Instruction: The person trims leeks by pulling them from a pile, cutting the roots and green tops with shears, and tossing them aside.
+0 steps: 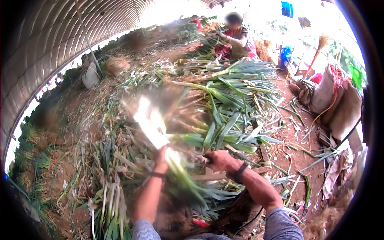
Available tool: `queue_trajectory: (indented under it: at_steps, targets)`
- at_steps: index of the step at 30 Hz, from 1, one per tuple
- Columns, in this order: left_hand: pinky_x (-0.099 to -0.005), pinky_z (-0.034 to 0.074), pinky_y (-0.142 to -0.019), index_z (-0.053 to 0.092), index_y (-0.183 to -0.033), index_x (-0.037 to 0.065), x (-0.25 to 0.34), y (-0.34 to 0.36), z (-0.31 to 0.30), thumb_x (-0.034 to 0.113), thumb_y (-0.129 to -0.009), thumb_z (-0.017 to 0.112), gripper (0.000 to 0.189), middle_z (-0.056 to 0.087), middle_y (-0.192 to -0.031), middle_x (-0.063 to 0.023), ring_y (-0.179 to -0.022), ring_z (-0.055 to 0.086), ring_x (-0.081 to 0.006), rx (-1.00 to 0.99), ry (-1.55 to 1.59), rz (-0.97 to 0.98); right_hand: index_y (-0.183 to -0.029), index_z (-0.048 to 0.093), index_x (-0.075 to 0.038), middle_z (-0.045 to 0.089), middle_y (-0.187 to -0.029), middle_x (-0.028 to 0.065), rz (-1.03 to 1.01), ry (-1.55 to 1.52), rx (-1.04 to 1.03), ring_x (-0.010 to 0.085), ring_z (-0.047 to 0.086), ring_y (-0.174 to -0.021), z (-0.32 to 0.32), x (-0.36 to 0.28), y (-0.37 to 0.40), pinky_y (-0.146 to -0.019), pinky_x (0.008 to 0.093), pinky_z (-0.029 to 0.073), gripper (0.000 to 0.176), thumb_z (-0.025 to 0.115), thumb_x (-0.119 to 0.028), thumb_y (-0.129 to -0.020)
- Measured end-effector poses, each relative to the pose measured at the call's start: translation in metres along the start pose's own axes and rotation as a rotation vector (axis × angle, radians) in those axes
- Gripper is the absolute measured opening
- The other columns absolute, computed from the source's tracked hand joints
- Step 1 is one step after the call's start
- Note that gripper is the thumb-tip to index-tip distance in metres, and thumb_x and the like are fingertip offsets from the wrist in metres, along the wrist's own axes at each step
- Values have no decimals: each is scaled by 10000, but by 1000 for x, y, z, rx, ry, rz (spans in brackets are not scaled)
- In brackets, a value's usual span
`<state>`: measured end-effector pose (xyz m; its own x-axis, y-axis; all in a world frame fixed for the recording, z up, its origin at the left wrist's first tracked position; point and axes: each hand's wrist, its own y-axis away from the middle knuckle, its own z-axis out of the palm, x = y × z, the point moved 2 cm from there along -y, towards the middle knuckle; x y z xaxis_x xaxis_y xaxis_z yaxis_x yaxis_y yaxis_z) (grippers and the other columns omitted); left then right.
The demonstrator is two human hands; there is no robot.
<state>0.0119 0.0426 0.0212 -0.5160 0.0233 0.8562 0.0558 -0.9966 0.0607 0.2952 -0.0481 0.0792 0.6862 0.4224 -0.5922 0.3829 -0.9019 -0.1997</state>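
Note:
My left hand (161, 160) is wrapped round a bunch of long green onions (176, 166). Their white stems point up and away, glaring bright and blurred, while the green leaves hang down towards my lap. Just to the right, my right hand (223, 161) grips a dark-handled tool (205, 159). Its front end points left at the stems and is too blurred to make out. Beyond both hands lies a broad pile of untrimmed green onions (232, 108), leaves to the right. Clean white-stemmed green onions (112, 204) lie at the lower left.
A person (236, 38) sits among onions at the far side. Full sacks (340, 100) stand at the right, near an upright broom (318, 52). A tied sack (117, 65) and a white bag (90, 76) rest at the left. Loose leaves litter the dirt floor (290, 168).

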Motion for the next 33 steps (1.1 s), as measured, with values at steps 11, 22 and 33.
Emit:
queue_trajectory:
  at_steps: [11,22,33]
  targets:
    - [-386,596,-726,611,-1102,-43,10,7,16,134,-836,718,338,647,-968,-114,-829,687,-262,14,17,-24,-1090,725,-133,699,-908,168,156,118,-243,360,668,-839,-8,10,30,-721,459,522,348,682,-297,-787]
    - [-496,612,-719,560,-1216,-20,1,-3,-2,280,-921,625,426,625,-1080,-137,-1027,649,-302,-201,27,-63,-963,692,-69,655,-715,180,-12,42,20,381,634,-648,-1,11,30,-591,463,495,282,644,-343,-915]
    - [-455,597,-556,578,-1148,94,31,18,-1,264,-866,741,368,601,-1050,-65,-964,649,-220,27,25,-96,-1076,703,-93,645,-707,192,-62,77,-64,381,644,-655,13,11,33,-599,476,507,315,671,-292,-834]
